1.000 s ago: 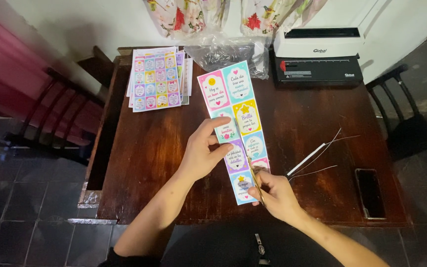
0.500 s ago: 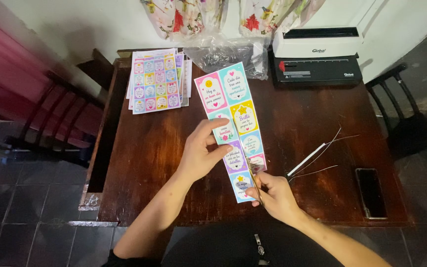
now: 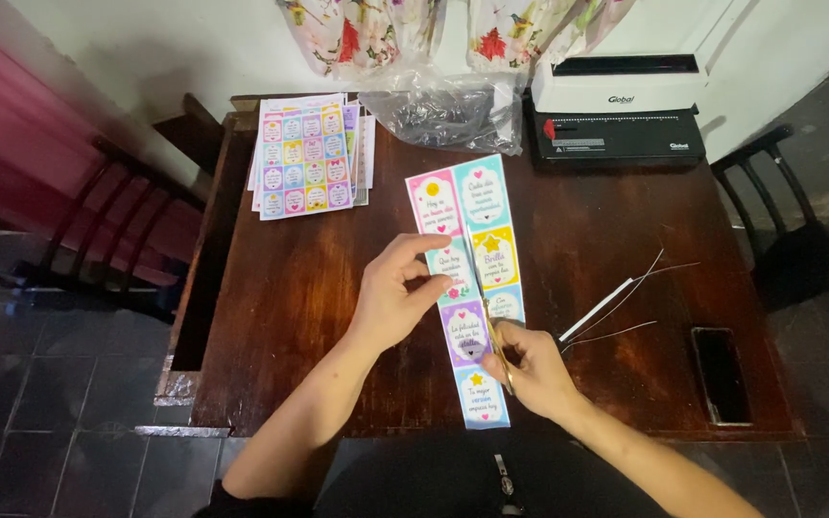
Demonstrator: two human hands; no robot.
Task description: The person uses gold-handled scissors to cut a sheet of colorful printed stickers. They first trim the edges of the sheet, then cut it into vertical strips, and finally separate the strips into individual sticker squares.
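My right hand (image 3: pixel 537 369) has its fingers curled tight around a pair of thin gold-coloured scissors (image 3: pixel 496 343), the blades pointing away from me up the middle of a long paper strip of pastel printed labels (image 3: pixel 467 278); whether the blades are parted I cannot tell. My left hand (image 3: pixel 393 297) pinches the strip's left edge, thumb over the paper and fingertips closed on it just left of the blades. The strip lies lengthwise on the dark brown wooden table (image 3: pixel 290 307), its near end under my right hand's fingers and its far end well beyond both hands.

To the right of my right fingers lie narrow white paper offcuts (image 3: pixel 616 302), and further right a black phone (image 3: pixel 720 372) lies flat near the table edge. Beyond my left fingers, at the far left corner, sits a stack of colourful label sheets (image 3: pixel 304 156). Further away from the strip's far end I see a crumpled clear plastic bag (image 3: pixel 448 110), and to its right a white-and-black binding machine (image 3: pixel 621 110). A black chair (image 3: pixel 784 230) stands off the table's right side.
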